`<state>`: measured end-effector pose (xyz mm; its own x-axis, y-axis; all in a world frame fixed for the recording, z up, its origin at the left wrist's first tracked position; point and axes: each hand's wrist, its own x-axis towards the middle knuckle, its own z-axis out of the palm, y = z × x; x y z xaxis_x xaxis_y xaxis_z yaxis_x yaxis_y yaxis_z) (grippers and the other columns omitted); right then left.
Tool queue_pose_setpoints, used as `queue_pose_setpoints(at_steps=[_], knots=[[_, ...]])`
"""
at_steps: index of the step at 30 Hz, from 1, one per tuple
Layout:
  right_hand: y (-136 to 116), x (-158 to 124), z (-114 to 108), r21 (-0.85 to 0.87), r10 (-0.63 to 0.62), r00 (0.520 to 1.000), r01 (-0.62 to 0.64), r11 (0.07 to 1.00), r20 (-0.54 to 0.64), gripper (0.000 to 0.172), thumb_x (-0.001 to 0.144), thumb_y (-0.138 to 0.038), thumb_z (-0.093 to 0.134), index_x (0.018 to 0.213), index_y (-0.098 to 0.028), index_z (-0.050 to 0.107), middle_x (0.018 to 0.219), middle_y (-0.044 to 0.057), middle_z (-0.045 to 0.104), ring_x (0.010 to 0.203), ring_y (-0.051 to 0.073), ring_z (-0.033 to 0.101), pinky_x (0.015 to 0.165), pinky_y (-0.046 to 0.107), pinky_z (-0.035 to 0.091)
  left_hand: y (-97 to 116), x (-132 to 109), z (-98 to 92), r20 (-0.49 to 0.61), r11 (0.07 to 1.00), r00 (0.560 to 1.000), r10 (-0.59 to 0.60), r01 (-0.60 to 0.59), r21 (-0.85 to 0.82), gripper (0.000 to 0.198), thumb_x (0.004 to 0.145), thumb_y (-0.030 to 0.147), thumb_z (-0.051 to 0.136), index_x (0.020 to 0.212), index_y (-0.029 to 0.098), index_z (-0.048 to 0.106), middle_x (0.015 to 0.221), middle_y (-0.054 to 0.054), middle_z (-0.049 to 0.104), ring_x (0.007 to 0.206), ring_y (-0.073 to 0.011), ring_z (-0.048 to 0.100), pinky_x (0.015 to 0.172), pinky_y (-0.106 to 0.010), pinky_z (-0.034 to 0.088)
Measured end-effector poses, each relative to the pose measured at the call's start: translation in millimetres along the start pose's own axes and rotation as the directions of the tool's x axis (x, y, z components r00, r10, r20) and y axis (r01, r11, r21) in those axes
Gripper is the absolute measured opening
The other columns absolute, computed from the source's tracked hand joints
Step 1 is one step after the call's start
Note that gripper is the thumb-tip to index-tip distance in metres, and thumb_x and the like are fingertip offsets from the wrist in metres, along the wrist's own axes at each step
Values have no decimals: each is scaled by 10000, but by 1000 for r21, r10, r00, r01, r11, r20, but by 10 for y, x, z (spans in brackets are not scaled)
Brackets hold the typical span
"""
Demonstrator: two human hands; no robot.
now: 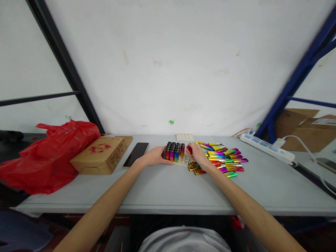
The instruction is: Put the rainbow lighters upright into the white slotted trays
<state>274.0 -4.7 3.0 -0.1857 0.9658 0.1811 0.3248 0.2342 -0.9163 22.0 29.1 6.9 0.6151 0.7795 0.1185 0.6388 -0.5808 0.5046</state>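
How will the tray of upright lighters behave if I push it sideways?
The white tray looks thin and light, so it would probably slide easily on the smooth table. The upright lighters stand tall and narrow in it, so a quick shove might topple some. The left hand resting against it likely steadies it.

A pale grey table (168, 192) runs across the lower middle of the frame. At its left end slumps a red plastic bag (47, 154), touching a flat cardboard box (101, 154). Just right of the box lies a black phone (136, 153), face up. At centre sits a white tray (183, 161) packed with upright lighters (173, 151). An empty tray (184, 137) lies behind it near the wall. Right of centre spreads a loose pile of rainbow lighters (225, 157). Farther right a white power strip (265, 147) lies at a slant.
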Motion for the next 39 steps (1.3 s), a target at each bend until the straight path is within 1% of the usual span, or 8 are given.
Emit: queue_pose_setpoints(at_steps=[4,8,12,18,23,29,35,39], knots=[[-38,13,-28,227,86,996,-83,970,-2,654,914,-785,335,598,-228,466,480,-61,249,421,103,217,428,261,177,-6,-4,1,-4,1000,1000,4,-4,3,703,680,703,763,1149,194,638,1086,-65,755,946,-288,698,789,-322,508],[-78,12,-122,240,-47,999,48,969,-12,679,927,-802,291,792,-207,591,548,-58,322,447,114,302,448,264,247,-11,-8,2,2,1000,1000,-8,8,5,691,676,703,767,1131,198,642,1069,-59,758,932,-289,703,769,-319,510],[-171,-44,-252,-13,-253,965,253,967,-69,519,1011,-656,322,1004,-215,595,686,-18,528,639,156,521,642,287,435,-7,-2,0,-1,1000,1000,1,-1,6,696,675,694,773,1147,201,639,1087,-57,755,952,-290,703,790,-320,513],[-265,-114,-338,-446,-446,894,384,808,-39,402,1004,-549,474,861,-202,618,866,64,646,823,194,590,765,309,448,18,-8,-15,11,1000,1000,-8,8,8,709,679,696,770,1167,201,632,1088,-59,752,956,-289,703,793,-321,513],[-207,-105,-315,-525,-388,918,372,766,84,389,1000,-526,513,799,-207,610,711,19,670,641,161,581,662,276,405,47,-18,-20,4,1000,1000,-17,17,15,685,679,687,771,1137,192,647,1044,-60,756,936,-292,702,780,-323,511],[-106,-60,-270,-566,-361,917,390,726,169,325,1015,-481,523,873,-206,624,782,48,732,712,187,654,686,269,403,53,-22,-22,-3,1000,1000,-16,16,15,671,678,672,782,1136,198,655,1018,-52,757,904,-280,700,771,-318,508],[-93,-61,-260,-616,-358,907,414,670,220,301,1034,-433,510,921,-192,650,766,51,710,677,184,629,643,263,370,40,-18,-17,2,1000,1000,-23,23,14,683,680,664,789,1146,185,647,1046,-69,754,916,-290,701,763,-320,503],[-53,-23,-231,-595,-346,905,423,683,247,304,1036,-430,509,950,-184,667,786,52,712,666,169,615,625,252,365,40,-21,-14,-1,1000,1000,-11,11,9,674,686,673,780,1140,193,648,1046,-62,756,911,-286,703,776,-322,505]])
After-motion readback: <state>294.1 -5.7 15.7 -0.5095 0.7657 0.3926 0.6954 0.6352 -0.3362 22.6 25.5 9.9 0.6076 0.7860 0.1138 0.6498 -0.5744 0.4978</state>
